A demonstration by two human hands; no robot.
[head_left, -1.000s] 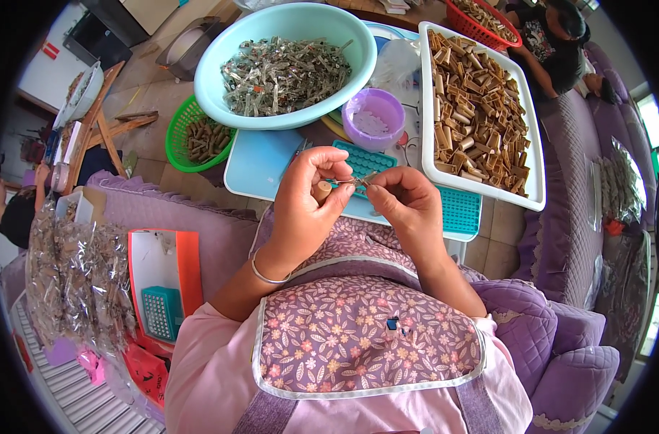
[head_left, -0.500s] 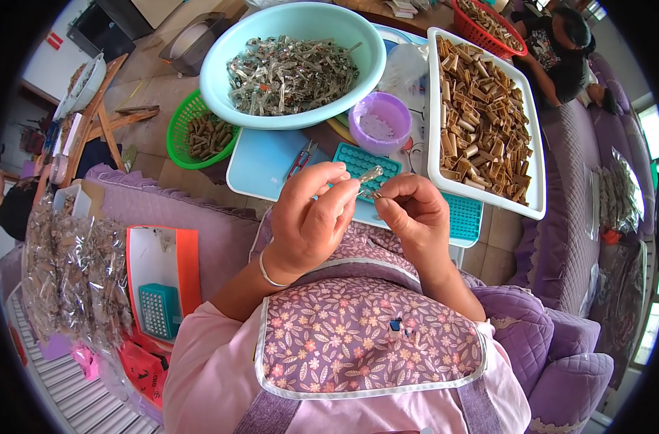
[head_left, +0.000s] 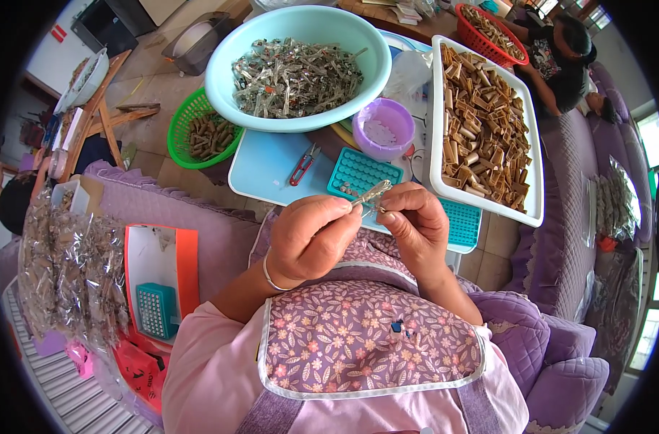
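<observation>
Above my lap, my left hand [head_left: 311,239] pinches one end of a small clear plastic-wrapped piece [head_left: 373,192] between thumb and fingertips. Close against its other end, my right hand [head_left: 418,220] is closed in a pinch; a tiny dark bit shows at the fingertips, too small to name. Just beyond the hands lies a teal tray with round hollows [head_left: 360,170], a few small pieces at its near edge. A second teal tray [head_left: 461,223] lies partly behind my right hand. Red-handled snips [head_left: 300,168] rest on the light-blue tabletop [head_left: 253,170].
Past the trays stand a light-blue basin [head_left: 224,108] of wrapped pieces and a purple bowl [head_left: 384,134] of white bits. A white tray [head_left: 436,145] of brown pieces is at right, a green basket [head_left: 177,137] at left. Another person [head_left: 561,58] sits far right.
My left hand has lowered slightly, its fingers closing into a tighter pinch. The wrapped piece now lies nearer the right fingertips. The view has shifted slightly, showing more of the snips.
</observation>
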